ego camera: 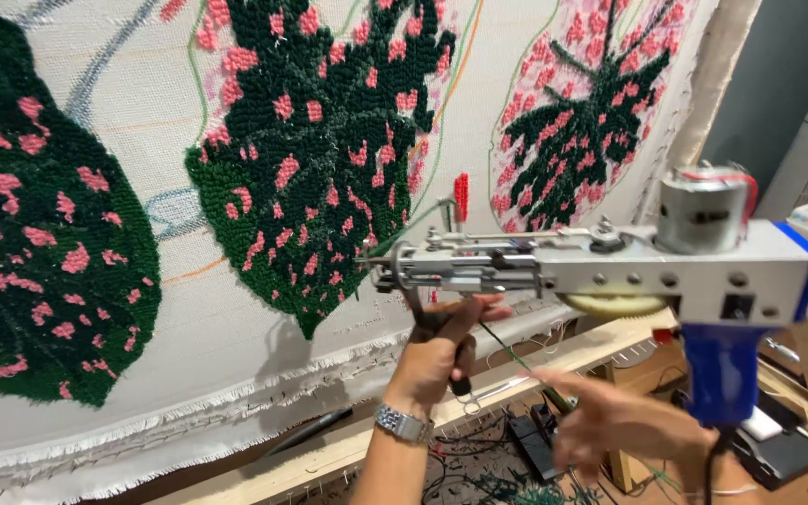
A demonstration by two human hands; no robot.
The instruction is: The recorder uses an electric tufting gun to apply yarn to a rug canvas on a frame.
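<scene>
Tufting gun [600, 266], grey with a blue handle and a round silver motor on top, sits level with its needle end at the stretched backing cloth [189, 309], near the lower tip of the middle dark-green leaf [315, 159] flecked with pink. Left hand [437, 351], steel watch [402, 424] on its wrist, has its fingers clamped round the black front grip beneath the nose. Right hand [624, 421] is blurred below the blue handle, fingers spread apart, touching nothing that shows. Wooden frame rail [348, 449] runs under the cloth's frayed lower edge.
</scene>
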